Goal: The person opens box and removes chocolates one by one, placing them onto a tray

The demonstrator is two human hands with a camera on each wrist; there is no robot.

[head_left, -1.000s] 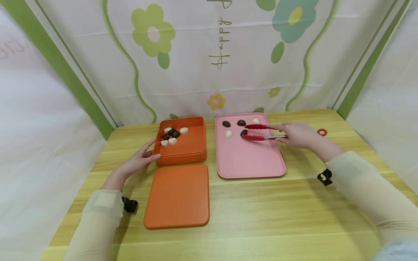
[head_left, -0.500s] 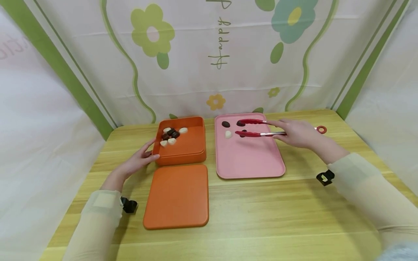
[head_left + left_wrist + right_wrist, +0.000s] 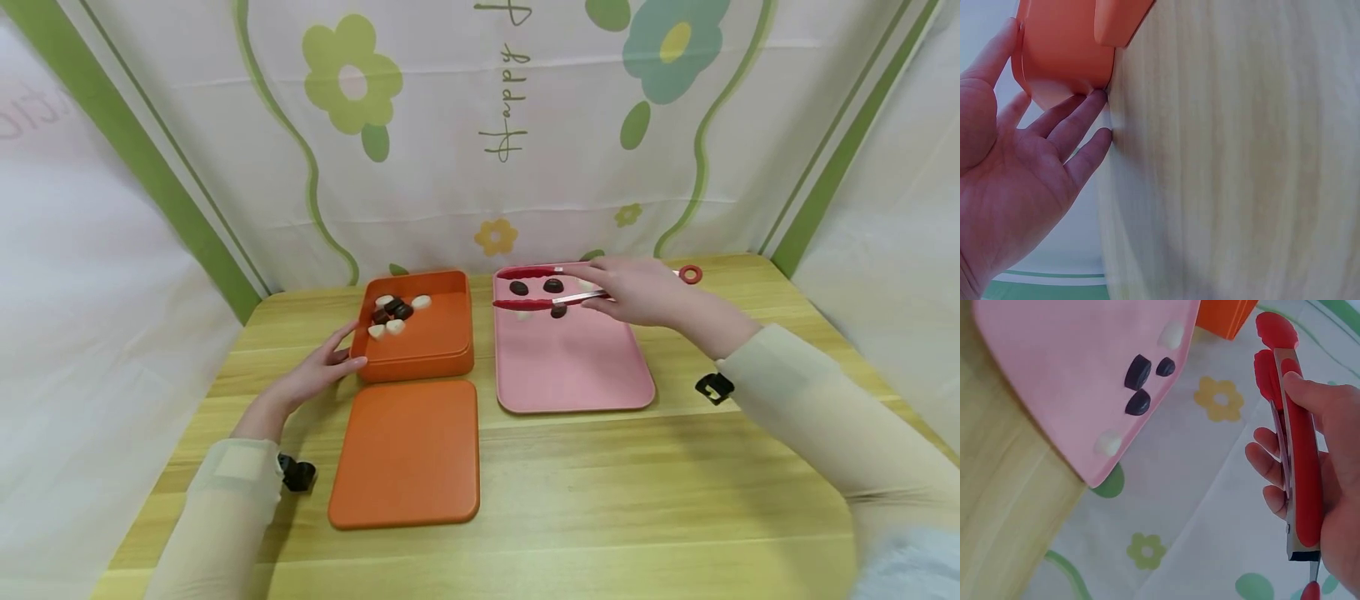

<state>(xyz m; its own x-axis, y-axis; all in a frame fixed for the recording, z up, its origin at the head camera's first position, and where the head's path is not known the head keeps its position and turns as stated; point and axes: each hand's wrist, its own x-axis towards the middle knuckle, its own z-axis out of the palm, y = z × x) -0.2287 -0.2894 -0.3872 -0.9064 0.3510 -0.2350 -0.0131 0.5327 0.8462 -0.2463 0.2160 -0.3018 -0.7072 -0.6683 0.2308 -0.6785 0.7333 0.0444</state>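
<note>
My right hand grips red-tipped tongs above the far part of the pink tray. Their tips point left and stand apart, with nothing between them. On the tray lie three dark chocolates and two white ones; the tongs partly cover some in the head view. My left hand touches the left side of the orange box, its fingers loosely extended against the wall in the left wrist view. Several white chocolates and dark chocolates lie in the box's left half.
An orange lid lies flat on the wooden table, just in front of the box. Behind the table hangs a white flowered curtain, with more fabric at both sides. The tray is right of the box.
My right hand has raised the tongs off the tray's chocolates and carried them left. The chocolates stay on the tray. My left hand keeps its place at the box.
</note>
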